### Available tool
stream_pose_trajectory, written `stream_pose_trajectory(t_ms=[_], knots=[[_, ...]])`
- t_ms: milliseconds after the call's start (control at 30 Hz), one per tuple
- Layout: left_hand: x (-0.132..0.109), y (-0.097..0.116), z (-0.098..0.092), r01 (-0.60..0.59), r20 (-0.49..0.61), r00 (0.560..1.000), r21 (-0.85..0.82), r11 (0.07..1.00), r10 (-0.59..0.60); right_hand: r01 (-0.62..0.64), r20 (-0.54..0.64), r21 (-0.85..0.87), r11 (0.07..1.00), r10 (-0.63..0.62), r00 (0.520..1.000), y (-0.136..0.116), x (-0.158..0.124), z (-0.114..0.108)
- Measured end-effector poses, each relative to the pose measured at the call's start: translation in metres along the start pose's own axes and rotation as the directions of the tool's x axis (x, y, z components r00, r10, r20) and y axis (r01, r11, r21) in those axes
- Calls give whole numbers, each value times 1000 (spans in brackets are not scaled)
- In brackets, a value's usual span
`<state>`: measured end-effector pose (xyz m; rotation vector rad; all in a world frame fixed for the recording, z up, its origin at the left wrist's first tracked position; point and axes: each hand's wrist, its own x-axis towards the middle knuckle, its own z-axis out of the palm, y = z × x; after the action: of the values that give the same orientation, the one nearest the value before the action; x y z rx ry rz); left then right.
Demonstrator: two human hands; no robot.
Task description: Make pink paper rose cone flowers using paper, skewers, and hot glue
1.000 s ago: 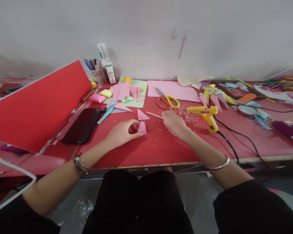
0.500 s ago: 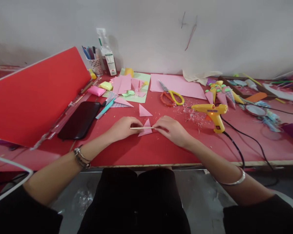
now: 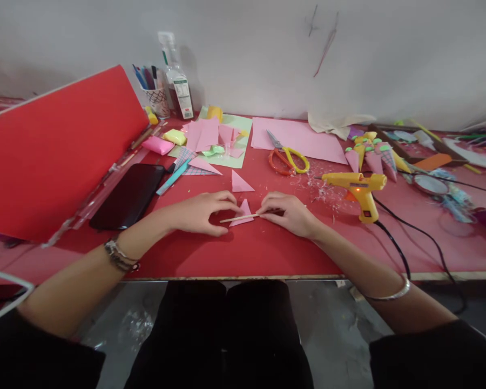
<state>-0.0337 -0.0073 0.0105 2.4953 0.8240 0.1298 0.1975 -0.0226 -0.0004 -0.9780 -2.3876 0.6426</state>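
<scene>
Red surface (image 3: 267, 254), front edge: right hand (image 3: 289, 213) is pinching stick (image 3: 238, 218) over pink triangle (image 3: 243, 212); left hand (image 3: 202, 212) fingers pinning both.

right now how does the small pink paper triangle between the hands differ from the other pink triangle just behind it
The small pink paper triangle between the hands has a thin wooden stick across it, with left hand and right hand touching. The loose pink triangle behind it lies untouched and looks larger. Both are pink paper on the red tabletop.

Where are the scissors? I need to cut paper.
The scissors lie right of centre on the red table, partly on the pink sheet, left of the glue gun.
</scene>
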Motion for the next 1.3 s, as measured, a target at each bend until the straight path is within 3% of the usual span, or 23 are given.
stream_pose_trajectory(t_ms=[233,467,800,1100,1200,1300], knots=[[7,12,10,106,-134,986,18,994,-102,51,28,-9,999,-51,998,0,3,2],[8,20,15,100,-187,980,147,984,-71,30,65,-22,999,-28,997,-6,4,2],[10,28,11,133,-114,988,328,935,-101,67,125,34,997,-71,990,-3,10,7],[7,33,24,84,-173,984,628,773,33,98,87,31,995,-100,991,-8,13,12],[6,33,27,78,-188,980,638,766,58,92,60,24,995,-93,994,-7,13,13],[5,33,26,137,-209,978,562,816,-20,54,42,29,998,-55,998,-8,13,14]])
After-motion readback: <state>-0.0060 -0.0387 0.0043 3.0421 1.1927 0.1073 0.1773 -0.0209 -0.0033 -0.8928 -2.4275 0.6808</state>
